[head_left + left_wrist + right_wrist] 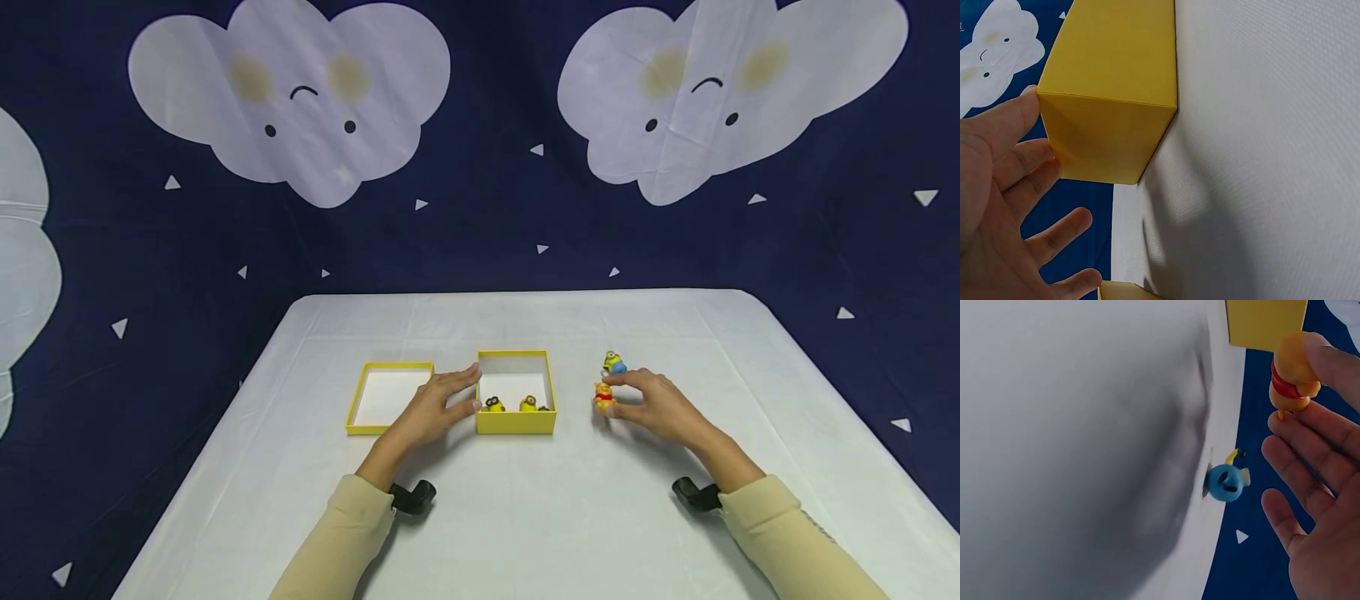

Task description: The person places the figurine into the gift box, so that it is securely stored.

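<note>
My right hand (663,407) pinches a small orange bear figure with a red shirt (603,397) between thumb and fingers; the right wrist view shows the bear (1291,369) held off the table. Just behind it is a yellow and blue figure (613,363), seen in the right wrist view as a blue round shape (1225,482). My left hand (435,407) touches the left side of a yellow box (516,423) with its fingertips, fingers spread in the left wrist view. Two yellow figures with goggles (493,405) (528,404) are inside the box near its front wall.
A shallow yellow-rimmed tray or lid (362,398) with a white inside lies left of the box, partly behind my left hand. The white table (525,517) ends at a dark blue cloth (480,250) with clouds and triangles.
</note>
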{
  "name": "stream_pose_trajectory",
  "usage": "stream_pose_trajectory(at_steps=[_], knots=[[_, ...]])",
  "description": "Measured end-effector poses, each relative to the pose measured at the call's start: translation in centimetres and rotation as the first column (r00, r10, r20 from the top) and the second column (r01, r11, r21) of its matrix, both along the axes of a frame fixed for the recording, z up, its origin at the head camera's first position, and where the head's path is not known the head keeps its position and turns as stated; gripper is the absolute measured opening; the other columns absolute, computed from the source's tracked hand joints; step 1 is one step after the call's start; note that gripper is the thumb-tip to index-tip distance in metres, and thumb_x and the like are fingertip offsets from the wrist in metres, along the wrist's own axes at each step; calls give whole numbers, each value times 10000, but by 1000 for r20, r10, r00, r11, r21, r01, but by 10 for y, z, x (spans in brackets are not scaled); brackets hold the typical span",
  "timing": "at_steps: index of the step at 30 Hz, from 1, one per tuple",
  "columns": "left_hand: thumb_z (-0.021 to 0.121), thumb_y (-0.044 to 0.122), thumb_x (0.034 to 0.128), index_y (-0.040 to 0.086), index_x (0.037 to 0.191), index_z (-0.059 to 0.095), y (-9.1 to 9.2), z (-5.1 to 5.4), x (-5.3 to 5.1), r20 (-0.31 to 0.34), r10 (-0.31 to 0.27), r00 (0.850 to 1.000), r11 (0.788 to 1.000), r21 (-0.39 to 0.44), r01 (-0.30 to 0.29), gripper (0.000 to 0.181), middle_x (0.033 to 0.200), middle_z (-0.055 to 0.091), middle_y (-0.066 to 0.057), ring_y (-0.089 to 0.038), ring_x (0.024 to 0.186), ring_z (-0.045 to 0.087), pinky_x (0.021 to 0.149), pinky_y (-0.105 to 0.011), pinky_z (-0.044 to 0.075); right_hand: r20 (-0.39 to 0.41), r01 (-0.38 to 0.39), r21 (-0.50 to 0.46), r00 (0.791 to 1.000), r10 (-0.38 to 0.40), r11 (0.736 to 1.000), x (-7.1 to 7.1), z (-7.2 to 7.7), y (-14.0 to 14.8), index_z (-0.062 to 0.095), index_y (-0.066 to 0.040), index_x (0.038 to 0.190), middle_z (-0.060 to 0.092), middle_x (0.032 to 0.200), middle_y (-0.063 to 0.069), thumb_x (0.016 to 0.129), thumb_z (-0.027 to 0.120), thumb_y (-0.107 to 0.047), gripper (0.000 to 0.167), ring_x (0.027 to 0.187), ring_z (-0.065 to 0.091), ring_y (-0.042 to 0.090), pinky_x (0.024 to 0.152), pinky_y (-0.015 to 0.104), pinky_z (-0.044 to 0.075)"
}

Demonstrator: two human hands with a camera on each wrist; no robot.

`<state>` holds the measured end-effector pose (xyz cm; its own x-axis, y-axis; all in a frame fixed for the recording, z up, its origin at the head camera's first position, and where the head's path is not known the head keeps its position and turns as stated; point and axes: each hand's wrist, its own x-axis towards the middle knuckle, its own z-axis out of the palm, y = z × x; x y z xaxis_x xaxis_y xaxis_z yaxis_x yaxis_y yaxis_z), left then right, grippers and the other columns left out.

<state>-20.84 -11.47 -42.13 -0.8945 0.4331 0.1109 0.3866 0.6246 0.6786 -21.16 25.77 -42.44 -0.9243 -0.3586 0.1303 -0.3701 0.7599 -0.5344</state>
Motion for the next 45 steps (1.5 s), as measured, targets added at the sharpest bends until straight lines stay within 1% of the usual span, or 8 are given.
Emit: stream_pose_trajectory(at_steps=[7,12,17,23,28,37,42,45], knots=[[586,310,928,119,1400,454,0,-1,0,-20,-1,1000,1000,4,1,527,1506,381,22,-348,1389,334,1119,-657,145,-37,-13,-20,999,12,1000,2,6,-10,625,-121,1231,643,1224,128,800,741,-343,499,1162,563,342,962,536,435],[579,319,934,131,1408,443,0,0,-1,-5,0,1000,1000,0,0,527,1509,369,40,-338,1403,320,1135,-643,124,-54,-12,-23,998,11,1000,2,11,-18,625,-137,1231,647,1218,114,794,751,-309,486,1159,560,336,966,534,421],[576,325,934,133,1410,439,-1,0,-2,-1,-6,1000,1000,-1,6,531,1510,365,40,-336,1406,316,1137,-644,115,-68,-28,-40,997,25,999,1,15,-28,624,-124,1229,648,1220,110,802,748,-276,469,1165,557,342,978,547,401],[576,328,934,132,1410,439,-1,-1,-1,-6,-13,1000,1000,0,13,533,1512,363,34,-338,1396,330,1144,-624,136,-91,-48,-57,995,42,997,-2,19,-40,625,-129,1226,650,1224,92,806,743,-302,469,1170,560,337,989,560,399],[580,326,933,134,1412,436,-1,0,-1,3,-14,1000,1000,4,14,535,1513,362,36,-331,1397,331,1151,-610,142,-102,-49,-62,994,43,997,-5,21,-52,627,-145,1226,651,1225,68,797,753,-285,469,1150,559,295,995,535,391],[583,326,931,143,1411,438,0,-1,-2,11,-5,1000,1000,8,4,534,1515,357,36,-305,1398,344,1144,-623,146,-80,-60,-93,995,53,994,-11,27,-75,606,-160,1256,630,1238,49,805,741,-325,499,1163,543,283,968,506,428],[580,333,932,145,1412,436,0,-1,-2,9,-5,1000,1000,0,5,535,1516,354,31,-269,1380,383,1141,-628,150,-92,-54,-74,995,47,996,-14,28,-88,607,-159,1257,631,1237,53,812,733,-329,493,1148,548,285,955,498,434],[583,341,929,148,1412,437,0,-1,-2,10,-1,1000,1000,-3,1,539,1514,355,40,-264,1369,399,1151,-587,187,-97,-54,-66,994,47,996,-16,29,-94,610,-169,1256,636,1235,52,813,728,-347,492,1149,554,280,960,493,438]])
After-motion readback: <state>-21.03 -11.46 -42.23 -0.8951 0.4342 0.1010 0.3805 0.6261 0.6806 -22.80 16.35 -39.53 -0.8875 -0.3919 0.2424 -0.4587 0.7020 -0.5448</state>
